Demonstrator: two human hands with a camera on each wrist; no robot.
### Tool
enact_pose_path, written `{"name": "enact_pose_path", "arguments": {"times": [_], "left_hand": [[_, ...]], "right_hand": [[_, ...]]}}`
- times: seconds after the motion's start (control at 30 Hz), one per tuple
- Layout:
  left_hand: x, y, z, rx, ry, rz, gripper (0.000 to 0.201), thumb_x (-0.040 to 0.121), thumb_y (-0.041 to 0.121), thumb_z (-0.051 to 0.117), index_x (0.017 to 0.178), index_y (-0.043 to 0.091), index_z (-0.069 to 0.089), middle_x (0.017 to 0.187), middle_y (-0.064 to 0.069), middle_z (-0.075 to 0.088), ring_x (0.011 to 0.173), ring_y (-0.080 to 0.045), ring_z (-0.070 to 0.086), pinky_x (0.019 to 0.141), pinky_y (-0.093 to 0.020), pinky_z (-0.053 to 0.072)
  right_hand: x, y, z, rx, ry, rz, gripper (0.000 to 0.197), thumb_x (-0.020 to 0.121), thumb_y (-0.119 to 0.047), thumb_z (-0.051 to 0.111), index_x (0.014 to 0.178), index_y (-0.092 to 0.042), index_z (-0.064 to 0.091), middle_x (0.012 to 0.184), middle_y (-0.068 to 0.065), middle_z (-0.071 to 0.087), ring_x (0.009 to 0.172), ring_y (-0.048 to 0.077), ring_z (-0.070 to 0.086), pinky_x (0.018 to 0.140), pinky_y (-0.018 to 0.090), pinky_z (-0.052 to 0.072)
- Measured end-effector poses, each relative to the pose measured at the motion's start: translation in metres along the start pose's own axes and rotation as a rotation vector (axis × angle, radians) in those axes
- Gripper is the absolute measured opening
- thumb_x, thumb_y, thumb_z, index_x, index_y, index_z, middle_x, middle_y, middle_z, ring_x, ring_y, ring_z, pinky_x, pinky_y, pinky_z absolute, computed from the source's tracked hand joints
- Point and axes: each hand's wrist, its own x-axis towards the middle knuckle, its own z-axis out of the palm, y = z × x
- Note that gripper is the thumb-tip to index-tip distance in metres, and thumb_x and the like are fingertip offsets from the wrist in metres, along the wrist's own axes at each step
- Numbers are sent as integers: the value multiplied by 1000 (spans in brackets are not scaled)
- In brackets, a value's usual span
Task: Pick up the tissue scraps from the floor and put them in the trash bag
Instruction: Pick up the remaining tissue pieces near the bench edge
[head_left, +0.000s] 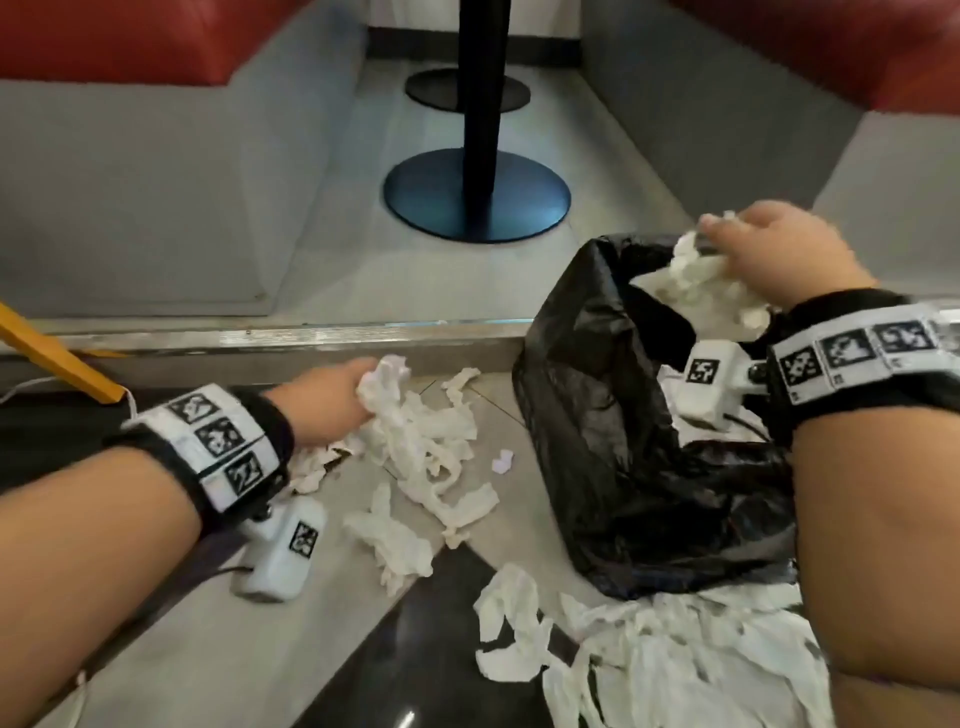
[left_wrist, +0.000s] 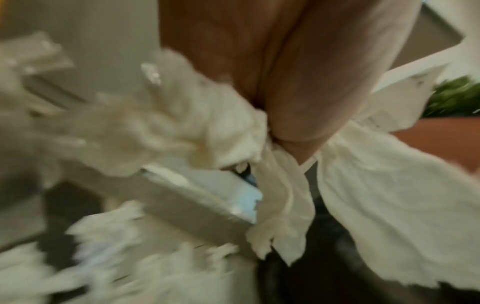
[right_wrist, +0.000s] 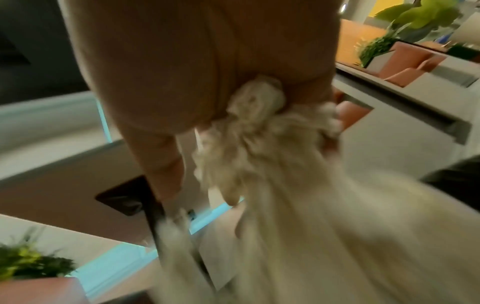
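Down on the floor (head_left: 332, 597), the largest thing before us is the black trash bag (head_left: 623, 467), slumped with its mouth open just under our right hand (head_left: 779, 254). Those fingers (head_left: 727, 228) are curled round a wad of tissue (head_left: 696, 286), which hangs from them over the bag's mouth, its lower end against the dark plastic; the right wrist view is blurred, but it seems to show the same wad trailing down from the closed grip. Nearer to us than that hand, a broad heap of tissue scraps (head_left: 675, 670) lies at the foot of the bag. To the left, our left hand (head_left: 322, 400) is low over a second pile of scraps (head_left: 431, 457), its fingers (head_left: 358, 379) closed on a bunch of strips (head_left: 384, 384) that drape down onto the pile. Between this pile and the bag sits one small scrap (head_left: 503, 460), apart from both.
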Motion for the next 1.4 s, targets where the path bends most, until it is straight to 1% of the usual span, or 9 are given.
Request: {"name": "enact_pose_path", "arguments": {"times": [0.1,0.23,0.43,0.7,0.93,1.07,1.17,1.27,1.4], "left_hand": [[44,105,-29,82,84,99,27,92,21,49,118,12,51,112,-5,60,99,-25,56,78,-27,37],[77,227,-31,239,67,227,39,88,25,57,122,8,50,120,-12,60,99,-26,57,65,-26,38],[97,283,-4,106,36,261,72,84,32,63,143,19,24,139,-13,45,121,-32,49,98,-39,41],[77,109,0,232,61,316,64,72,31,74,128,26,44,136,-6,41,119,-26,46,99,-36,40],[26,-71,134,626,-382,336,71,78,56,57,138,44,20,156,-12,10,138,-41,17,110,-55,25],[11,-98,189,538,-467,316,51,91,28,45,137,38,26,155,-13,11,136,-44,17,110,-52,27],[10,-109,187,474,-434,381,36,90,15,45,125,18,45,135,-16,37,118,-37,39,96,-46,41],[20,-120,164,308,-328,355,24,86,16,46,109,12,50,115,-12,47,105,-33,49,87,-41,45],[39,-152,127,137,-103,212,47,75,50,26,86,15,56,89,-3,48,87,-26,53,79,-36,45]], "right_hand": [[1,27,-2,-82,-184,47,61,86,-66,40,122,-19,56,122,11,61,115,30,53,92,39,40],[3,28,-42,244,139,66,45,84,-53,53,115,-21,60,121,4,61,114,23,55,89,29,37],[-4,-3,-71,473,388,-114,18,82,-36,58,94,-23,61,86,-11,59,76,2,53,69,19,41],[-33,-57,-35,391,286,-360,10,85,-34,55,88,-27,62,82,-12,58,74,-1,53,69,13,42],[-62,-117,65,296,-64,-431,5,83,-26,63,78,-24,62,67,-18,54,63,-5,50,60,8,37],[-85,-121,149,190,-349,-368,3,85,-25,63,82,-23,64,70,-17,55,63,-1,51,61,16,41],[-99,-93,220,31,-511,-231,14,84,-26,62,98,-27,64,103,-6,60,83,10,57,82,29,49],[-118,-59,287,-175,-699,-24,52,82,-41,64,130,-40,45,148,8,30,126,28,45,104,39,41],[-143,-30,337,-401,-761,-10,57,79,-47,61,132,-44,40,152,9,19,133,37,31,109,43,34]]}}
